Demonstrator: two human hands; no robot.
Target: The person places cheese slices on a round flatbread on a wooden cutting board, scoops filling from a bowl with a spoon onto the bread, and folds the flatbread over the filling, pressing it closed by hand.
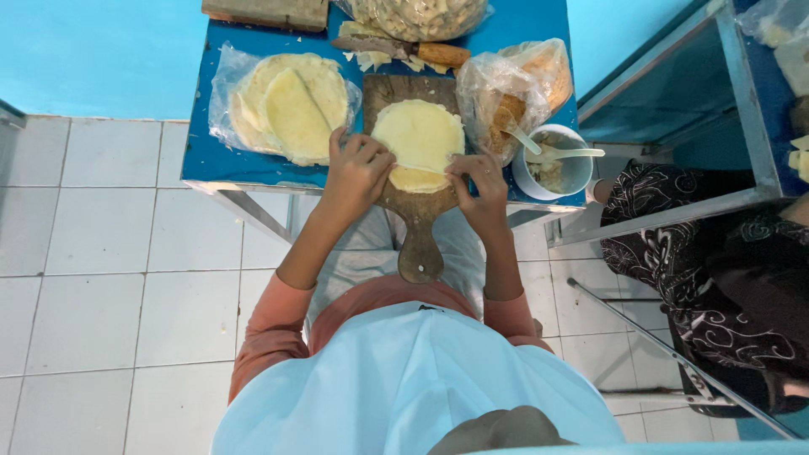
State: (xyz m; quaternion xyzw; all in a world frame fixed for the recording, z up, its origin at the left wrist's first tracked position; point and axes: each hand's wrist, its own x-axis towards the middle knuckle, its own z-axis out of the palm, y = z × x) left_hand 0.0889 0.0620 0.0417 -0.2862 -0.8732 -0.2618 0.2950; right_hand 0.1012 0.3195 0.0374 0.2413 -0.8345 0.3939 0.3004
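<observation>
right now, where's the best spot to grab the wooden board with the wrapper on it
Probably by the handle of the wooden board, coming from the person's side: it is narrow, bare and overhangs the table edge, while the wrapper and both hands, left hand and right hand, cover the wide part.

Just one view here, a head cam looking almost straight down from above the person's own head and shoulders, facing forward over the small blue table (253,164) at the top of the frame. It sits fairly close, about arm's reach from the wooden board (419,227), with white tiled floor (101,278) filling the left side. No second view to overlap with.
</observation>
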